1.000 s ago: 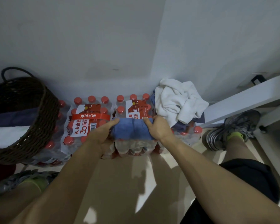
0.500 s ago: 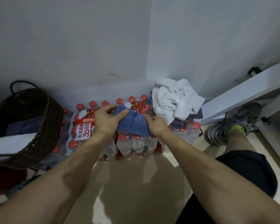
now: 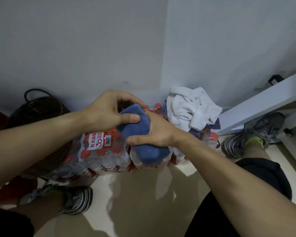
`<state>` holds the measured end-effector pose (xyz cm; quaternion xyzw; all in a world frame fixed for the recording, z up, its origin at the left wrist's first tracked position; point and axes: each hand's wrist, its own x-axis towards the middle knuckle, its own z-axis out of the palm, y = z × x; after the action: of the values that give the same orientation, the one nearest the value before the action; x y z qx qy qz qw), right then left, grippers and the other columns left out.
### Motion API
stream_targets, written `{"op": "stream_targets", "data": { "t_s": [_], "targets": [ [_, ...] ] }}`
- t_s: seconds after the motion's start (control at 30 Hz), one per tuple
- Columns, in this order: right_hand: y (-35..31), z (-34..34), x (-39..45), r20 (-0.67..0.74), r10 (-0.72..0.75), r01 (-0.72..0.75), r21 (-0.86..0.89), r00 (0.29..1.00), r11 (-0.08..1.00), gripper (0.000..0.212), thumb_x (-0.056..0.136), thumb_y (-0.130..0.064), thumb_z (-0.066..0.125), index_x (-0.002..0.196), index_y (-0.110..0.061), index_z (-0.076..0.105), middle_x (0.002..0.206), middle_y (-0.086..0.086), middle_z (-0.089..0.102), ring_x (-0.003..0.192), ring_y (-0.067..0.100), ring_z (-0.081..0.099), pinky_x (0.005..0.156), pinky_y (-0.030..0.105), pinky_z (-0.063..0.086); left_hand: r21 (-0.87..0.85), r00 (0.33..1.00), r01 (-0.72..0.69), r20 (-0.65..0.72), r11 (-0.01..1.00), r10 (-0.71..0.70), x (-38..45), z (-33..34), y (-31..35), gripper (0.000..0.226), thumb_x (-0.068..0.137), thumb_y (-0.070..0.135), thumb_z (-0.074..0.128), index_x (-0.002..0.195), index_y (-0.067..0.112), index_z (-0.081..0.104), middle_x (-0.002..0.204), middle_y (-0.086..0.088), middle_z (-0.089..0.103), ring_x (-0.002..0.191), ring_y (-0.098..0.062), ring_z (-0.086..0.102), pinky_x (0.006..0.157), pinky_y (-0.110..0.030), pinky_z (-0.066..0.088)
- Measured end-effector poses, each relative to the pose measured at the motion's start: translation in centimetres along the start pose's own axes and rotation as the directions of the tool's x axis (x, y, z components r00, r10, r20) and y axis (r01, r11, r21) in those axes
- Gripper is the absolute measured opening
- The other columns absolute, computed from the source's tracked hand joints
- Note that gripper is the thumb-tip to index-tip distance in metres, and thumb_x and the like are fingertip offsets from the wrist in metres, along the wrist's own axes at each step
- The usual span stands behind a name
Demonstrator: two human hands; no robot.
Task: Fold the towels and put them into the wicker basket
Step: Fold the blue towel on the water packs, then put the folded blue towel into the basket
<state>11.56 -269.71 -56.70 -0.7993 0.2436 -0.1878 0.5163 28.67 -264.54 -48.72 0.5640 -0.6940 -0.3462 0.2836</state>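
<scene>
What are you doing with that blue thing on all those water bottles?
A person is folding a blue towel on top of shrink-wrapped packs of water bottles. The left hand pinches its upper end, and the right hand grips its side. A wicker basket waits on the left, and a crumpled white towel lies on the bottles to the right, not yet folded.

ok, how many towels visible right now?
3. Blue towel gripped by left hand and right hand; crumpled white towel on the bottle packs; dark towel beneath it. Basket contents hidden.
</scene>
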Motion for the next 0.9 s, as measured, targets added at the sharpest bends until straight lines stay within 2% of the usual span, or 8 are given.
{"op": "stream_targets", "data": {
  "t_s": [0.07, 0.13, 0.3, 0.37, 0.5, 0.67, 0.8, 0.9],
  "targets": [
    [-0.3, 0.5, 0.4, 0.018, 0.057, -0.057, -0.003, 0.998, 0.998, 0.038, 0.080, -0.046, 0.077, 0.109, -0.028, 0.061, 0.101, -0.011, 0.069, 0.092, 0.002, 0.066, 0.082, 0.026, 0.055, 0.012, 0.999, 0.032, -0.033, 0.999, -0.031, -1.1, -1.8, -0.5, 0.027, 0.077, 0.012, 0.077, 0.103, 0.016, 0.071, 0.096, 0.006, 0.075, 0.089, -0.005, 0.070, 0.075, -0.014, 0.055],
    [-0.8, 1.4, 1.1, -0.009, 0.054, -0.054, -0.027, 0.999, 0.998, 0.027, 0.084, -0.048, 0.072, 0.097, -0.027, 0.063, 0.088, -0.011, 0.068, 0.079, 0.001, 0.065, 0.071, 0.019, 0.050, -0.033, 0.991, 0.097, -0.094, 0.995, -0.100, -2.5, -3.6, -1.8, 0.026, 0.076, 0.015, 0.077, 0.101, 0.017, 0.071, 0.096, 0.002, 0.075, 0.088, -0.009, 0.071, 0.075, -0.018, 0.057],
    [-2.4, 5.4, 4.3, -0.138, -0.060, 0.025, -0.239, 0.989, 0.971, 0.034, 0.084, -0.052, 0.068, 0.062, -0.034, 0.049, 0.057, -0.016, 0.055, 0.054, 0.001, 0.050, 0.052, 0.013, 0.036, -0.213, 0.960, 0.189, -0.167, 0.959, -0.226, -6.1, -6.9, -6.2, 0.032, 0.067, 0.026, 0.075, 0.098, 0.018, 0.072, 0.092, 0.003, 0.075, 0.087, -0.012, 0.072, 0.070, -0.021, 0.058],
    [-3.4, 6.8, 6.2, -0.111, -0.059, 0.025, -0.284, 0.992, 0.959, 0.031, 0.085, -0.052, 0.067, 0.065, -0.033, 0.054, 0.056, -0.013, 0.055, 0.055, 0.001, 0.052, 0.052, 0.014, 0.035, -0.225, 0.957, 0.198, -0.167, 0.954, -0.238, -7.0, -8.7, -7.9, 0.034, 0.067, 0.026, 0.075, 0.100, 0.017, 0.072, 0.094, 0.002, 0.075, 0.088, -0.012, 0.072, 0.072, -0.021, 0.058],
    [-6.2, 8.0, 12.3, 0.073, -0.037, 0.064, -0.416, 0.997, 0.907, 0.034, 0.094, -0.049, 0.058, 0.090, -0.016, 0.063, 0.078, -0.003, 0.063, 0.069, 0.014, 0.055, 0.060, 0.024, 0.039, -0.061, 0.948, 0.198, -0.242, 0.978, -0.206, -8.3, -14.1, -11.8, 0.025, 0.076, 0.017, 0.075, 0.101, 0.017, 0.070, 0.093, 0.006, 0.074, 0.084, 0.002, 0.068, 0.072, -0.010, 0.052],
    [-8.8, 9.4, 21.0, 0.160, -0.006, 0.075, -0.426, 0.987, 0.901, 0.033, 0.092, -0.032, 0.068, 0.111, -0.006, 0.064, 0.100, 0.008, 0.068, 0.087, 0.024, 0.062, 0.076, 0.034, 0.050, -0.093, 0.852, 0.268, -0.441, 0.959, -0.281, -10.3, -21.0, -18.8, 0.025, 0.082, -0.001, 0.070, 0.106, 0.002, 0.067, 0.089, 0.003, 0.073, 0.075, 0.000, 0.065, 0.070, -0.009, 0.053],
    [-9.0, 12.7, 27.2, 0.166, -0.040, 0.123, -0.526, 0.985, 0.842, 0.036, 0.087, -0.031, 0.073, 0.115, -0.010, 0.065, 0.093, 0.001, 0.063, 0.081, 0.018, 0.057, 0.067, 0.024, 0.040, -0.077, 0.765, 0.340, -0.557, 0.937, -0.323, -11.4, -23.3, -24.0, 0.025, 0.082, 0.001, 0.072, 0.105, 0.007, 0.067, 0.093, -0.007, 0.070, 0.080, -0.012, 0.063, 0.068, -0.012, 0.053],
    [-8.1, 15.4, 30.4, 0.168, -0.043, 0.138, -0.612, 0.985, 0.779, 0.041, 0.084, -0.034, 0.075, 0.118, -0.014, 0.063, 0.099, -0.002, 0.058, 0.086, 0.015, 0.052, 0.071, 0.021, 0.037, -0.056, 0.704, 0.426, -0.606, 0.903, -0.370, -12.0, -23.8, -27.2, 0.022, 0.081, 0.004, 0.074, 0.101, 0.012, 0.068, 0.093, -0.005, 0.068, 0.084, -0.016, 0.062, 0.075, -0.023, 0.051]
  ]
}}
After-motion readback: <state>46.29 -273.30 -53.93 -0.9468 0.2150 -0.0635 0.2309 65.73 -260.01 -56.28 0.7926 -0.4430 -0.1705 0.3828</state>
